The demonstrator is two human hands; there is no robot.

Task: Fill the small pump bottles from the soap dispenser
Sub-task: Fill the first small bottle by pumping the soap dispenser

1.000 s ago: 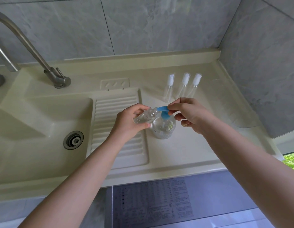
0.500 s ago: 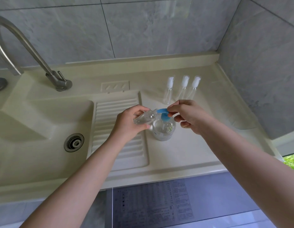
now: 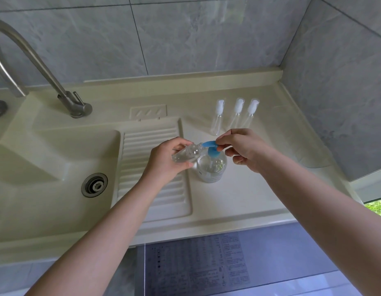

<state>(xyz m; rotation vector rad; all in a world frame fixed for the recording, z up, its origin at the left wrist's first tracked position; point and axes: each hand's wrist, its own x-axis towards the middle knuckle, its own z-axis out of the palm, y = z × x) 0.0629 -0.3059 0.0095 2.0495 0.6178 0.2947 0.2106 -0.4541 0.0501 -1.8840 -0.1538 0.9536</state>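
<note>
Pinching blue pump [image 3: 209, 144] — left grip [image 3: 166, 160] round bottle [image 3: 186, 154]

I see a cream counter [image 3: 238, 199] carrying the clear soap dispenser [image 3: 210, 167] beside its ribbed drainboard [image 3: 151, 146]. Three small pump bottles [image 3: 235, 116] stand toward the back right corner.

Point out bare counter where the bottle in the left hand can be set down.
Free: counter right of the soap dispenser toward the wall, and the front strip before it. The ribbed drainboard is bare but uneven. Crowded: behind the dispenser, where three small pump bottles stand.
</note>
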